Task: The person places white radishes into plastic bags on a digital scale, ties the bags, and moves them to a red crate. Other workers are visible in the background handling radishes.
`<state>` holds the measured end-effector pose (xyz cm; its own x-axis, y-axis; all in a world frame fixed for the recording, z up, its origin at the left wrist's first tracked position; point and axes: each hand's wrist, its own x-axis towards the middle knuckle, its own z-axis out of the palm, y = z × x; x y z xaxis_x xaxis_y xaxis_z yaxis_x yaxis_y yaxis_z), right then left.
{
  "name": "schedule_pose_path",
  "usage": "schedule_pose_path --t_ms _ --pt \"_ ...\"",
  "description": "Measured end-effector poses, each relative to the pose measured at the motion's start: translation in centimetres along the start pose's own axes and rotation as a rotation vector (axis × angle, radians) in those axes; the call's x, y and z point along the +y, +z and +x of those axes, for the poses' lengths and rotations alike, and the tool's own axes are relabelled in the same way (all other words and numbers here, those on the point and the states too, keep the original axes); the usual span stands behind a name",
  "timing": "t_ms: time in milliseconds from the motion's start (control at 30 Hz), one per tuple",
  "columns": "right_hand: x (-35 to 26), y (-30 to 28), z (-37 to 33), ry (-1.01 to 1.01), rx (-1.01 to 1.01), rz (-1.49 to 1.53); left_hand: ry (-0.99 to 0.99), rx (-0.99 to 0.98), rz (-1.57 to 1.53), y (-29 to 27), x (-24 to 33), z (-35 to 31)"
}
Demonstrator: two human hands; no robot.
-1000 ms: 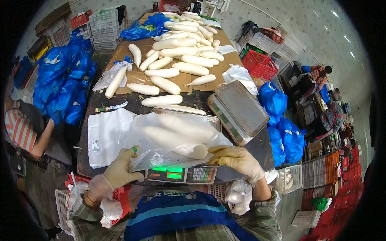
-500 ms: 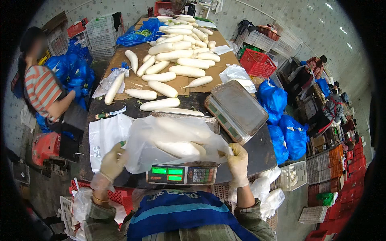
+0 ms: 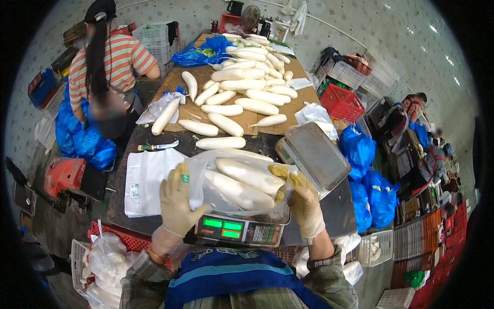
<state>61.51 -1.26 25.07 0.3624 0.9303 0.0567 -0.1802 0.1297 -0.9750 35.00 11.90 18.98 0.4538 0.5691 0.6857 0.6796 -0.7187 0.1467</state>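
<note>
A clear plastic bag [image 3: 198, 170] with white daikon radishes [image 3: 240, 191] inside lies on a digital scale [image 3: 242, 230], whose green display is lit. My left hand [image 3: 176, 200], in a pale glove, is open at the bag's left end, fingers spread and thumb held out. My gloved right hand [image 3: 304, 202] curls round the bag's right end, gripping the plastic beside the radish tips. Left of the scale lies a stack of flat white bags [image 3: 149, 180], with a knife [image 3: 158, 146] just beyond it.
Loose daikons [image 3: 239, 85] pile up on cardboard towards the far end. A second scale [image 3: 315, 157] sits tilted at the right. Blue bags [image 3: 358, 149] stand beyond the table's right edge. At the left, a person in a striped shirt [image 3: 136, 54] bends over more blue bags [image 3: 85, 136].
My left hand has opened and spread against the bag's left end. The bag now lies closer round the daikons, and my right hand has closed in. The person at left has turned and bent down.
</note>
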Motion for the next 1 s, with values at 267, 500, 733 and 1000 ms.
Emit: schedule_pose_path --t_ms 267,500,733,1000 --pt "0.8 -1.4 -0.5 -0.057 0.043 -0.172 -0.436 -0.364 -0.591 1.2 -5.2 -1.1" --pt "-6.8 -3.7 4.7 -0.249 0.129 -0.02 -0.601 -0.119 -1.442 0.0 1.4 13.0" --pt "1.4 -4.3 2.0 -0.057 0.006 -0.428 -0.402 -0.484 -1.405 -0.9 4.5 9.4" --pt "1.0 -4.2 -0.8 -0.239 0.083 -1.175 -0.311 -0.382 -1.027 4.2 5.1 9.0"
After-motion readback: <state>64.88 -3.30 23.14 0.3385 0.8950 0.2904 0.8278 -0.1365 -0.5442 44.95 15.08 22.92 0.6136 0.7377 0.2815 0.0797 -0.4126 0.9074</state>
